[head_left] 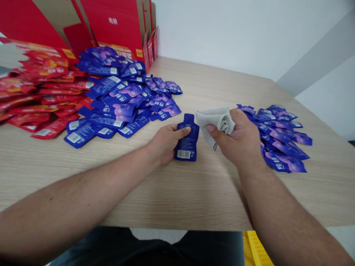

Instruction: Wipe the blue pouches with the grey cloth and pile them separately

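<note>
Tabletop (pixel 210 85) of pale wood grain fills the middle of the view, running back to a plain white wall (pixel 230 33) at 12 o'clock. A grey band (pixel 313 62) crosses the wall at 2 o'clock. Red cardboard boxes (pixel 112 27) stand open against the far edge of the table at 11 o'clock. Below the near edge, a yellow plastic crate (pixel 256 249) shows at 5 o'clock, just beside the person's dark trousers (pixel 146 247).

Near the centre, the left hand (pixel 166 144) is closed over a blue pouch (pixel 186 147), with its fingers (pixel 180 133) across the upper part. The pouch sits on the tabletop with its barcode end toward the person. The right hand (pixel 235 140) is closed around a bunched grey cloth (pixel 219 123), one corner of which hangs down just beside the pouch.

A large heap of blue pouches (pixel 124 99) lies loose at 10 o'clock, and its left side meets a heap of red pouches (pixel 39 88) at 9 o'clock. A smaller heap of blue pouches (pixel 280 136) lies at 3 o'clock, right beside the right hand.
</note>
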